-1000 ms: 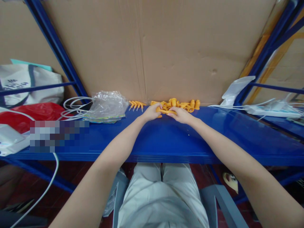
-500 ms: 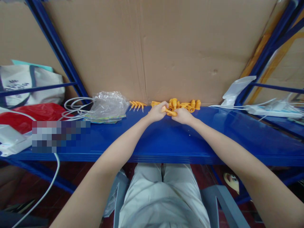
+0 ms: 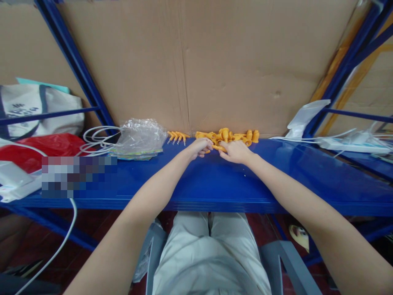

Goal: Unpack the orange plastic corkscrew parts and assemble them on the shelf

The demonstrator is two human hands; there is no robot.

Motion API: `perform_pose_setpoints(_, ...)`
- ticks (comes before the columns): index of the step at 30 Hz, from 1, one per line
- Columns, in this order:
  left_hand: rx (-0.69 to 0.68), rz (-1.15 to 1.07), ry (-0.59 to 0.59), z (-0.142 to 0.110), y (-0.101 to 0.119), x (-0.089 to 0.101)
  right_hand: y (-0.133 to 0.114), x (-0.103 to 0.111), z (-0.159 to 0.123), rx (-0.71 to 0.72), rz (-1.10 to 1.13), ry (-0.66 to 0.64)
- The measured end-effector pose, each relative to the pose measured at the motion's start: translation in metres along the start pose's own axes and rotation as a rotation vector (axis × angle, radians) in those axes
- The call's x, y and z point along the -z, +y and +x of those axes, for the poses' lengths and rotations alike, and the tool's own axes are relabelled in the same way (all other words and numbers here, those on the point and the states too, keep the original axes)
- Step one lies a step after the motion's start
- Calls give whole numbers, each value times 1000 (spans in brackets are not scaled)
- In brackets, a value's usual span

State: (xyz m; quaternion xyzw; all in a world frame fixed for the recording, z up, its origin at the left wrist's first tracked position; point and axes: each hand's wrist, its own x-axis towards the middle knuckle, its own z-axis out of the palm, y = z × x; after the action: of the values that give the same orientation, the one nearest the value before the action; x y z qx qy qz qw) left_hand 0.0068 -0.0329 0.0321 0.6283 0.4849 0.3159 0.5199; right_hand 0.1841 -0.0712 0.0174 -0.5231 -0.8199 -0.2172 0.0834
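Observation:
My left hand [image 3: 200, 148] and my right hand [image 3: 236, 151] meet over the back half of the blue shelf. Between them they grip a slim orange plastic piece [image 3: 219, 148], whose ends are covered by my fingers. Left fingers are curled round one end; the right thumb and fingers close on the other. Just behind my hands lies a heap of orange plastic parts [image 3: 225, 134], some hollow and cup-like. To the left, several orange pieces with spiral metal tips [image 3: 178, 135] lie in a row.
Clear plastic bags [image 3: 141, 134] lie left of the row, beside coiled white cable [image 3: 96, 137]. A red bag [image 3: 58, 148] and a white power strip [image 3: 18, 184] are farther left. Another power strip [image 3: 350, 143] is at right. Cardboard [image 3: 230, 61] closes off the back.
The orange piece has turned between my hands, from angled toward me to lying nearly level. The left hand has shifted and rolled, its fingers now curled. Other things stay in place.

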Motion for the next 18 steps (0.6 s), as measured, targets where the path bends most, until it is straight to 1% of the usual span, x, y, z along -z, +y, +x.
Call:
perform_pose_setpoints(5,-8,-25,49,1,0,2,-3,-3,5,72,-26,-12)
perform_pose_setpoints(9,-17,-36,91,0,2,0,-5,-3,8,46,-65,15)
perform_pose_setpoints(12,-34,-48,102,1,2,-3,-2,-2,9,19,-85,46)
perform_pose_setpoints(15,-39,-82,63,3,1,-4,2,-3,10,14,-100,77)
perform_pose_setpoints(18,2,-131,-18,6,1,-2,5,-4,11,24,-110,131)
